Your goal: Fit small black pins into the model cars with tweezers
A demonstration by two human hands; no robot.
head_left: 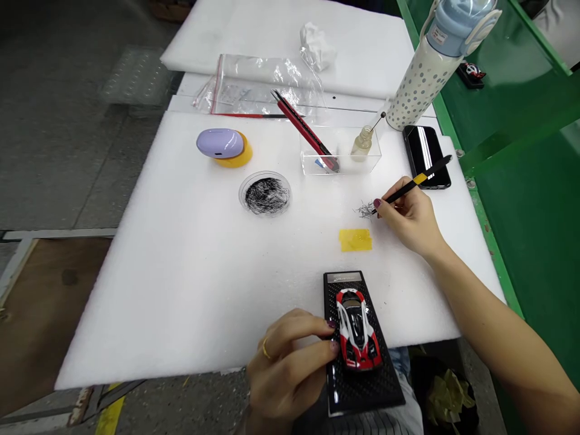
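Note:
At the front edge of the foam-topped table, my left hand (290, 362) grips a black display base (369, 396) by its left side. A red, white and black model car (357, 329) sits on that base, and my fingertips are beside the car. My right hand (410, 217) pinches slim black tweezers (401, 192) with a yellow band. Their tip is down at a small loose pile of fine black strands (365, 209) on the white foam. Just below that pile lies a piece of yellow tape (356, 240). A round clear dish (242, 202) farther left holds more black strands.
Behind stands a clear box (317, 166) with a red-black tool (306, 127) and a small glass bottle (362, 145). A purple-and-yellow object (222, 145), a plastic bag (267, 72), a phone (426, 154) and a tall dotted bottle (421, 78) are around it.

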